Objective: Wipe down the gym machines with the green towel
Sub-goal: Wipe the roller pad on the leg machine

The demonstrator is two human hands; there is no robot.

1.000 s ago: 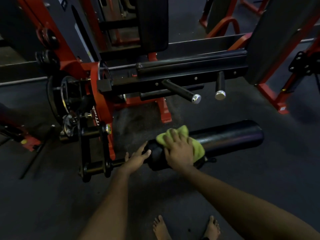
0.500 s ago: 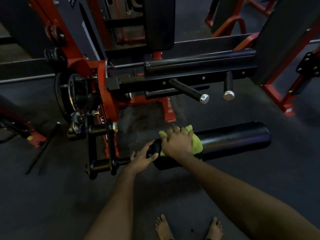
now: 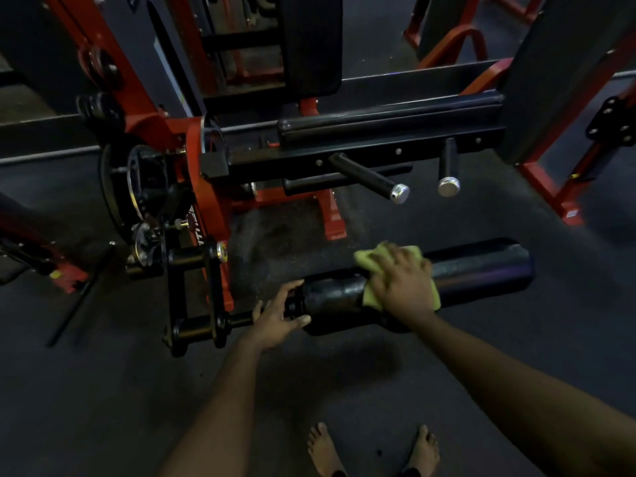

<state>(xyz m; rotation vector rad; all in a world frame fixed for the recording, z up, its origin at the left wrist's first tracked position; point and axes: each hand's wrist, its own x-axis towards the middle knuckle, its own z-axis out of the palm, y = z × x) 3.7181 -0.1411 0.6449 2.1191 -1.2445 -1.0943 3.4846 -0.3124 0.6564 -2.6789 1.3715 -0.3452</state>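
while left hand [image 3: 278,321] grips roller pad [image 3: 481,270], right hand [image 3: 402,284] presses green towel [image 3: 370,258].

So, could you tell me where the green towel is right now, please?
Head view, right of centre: the green towel drapes over the black roller pad under the right hand.

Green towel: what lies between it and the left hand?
Only a bare stretch of the black roller pad, between left hand and green towel; head view.

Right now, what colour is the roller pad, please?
Black roller pad, seen best in the head view.
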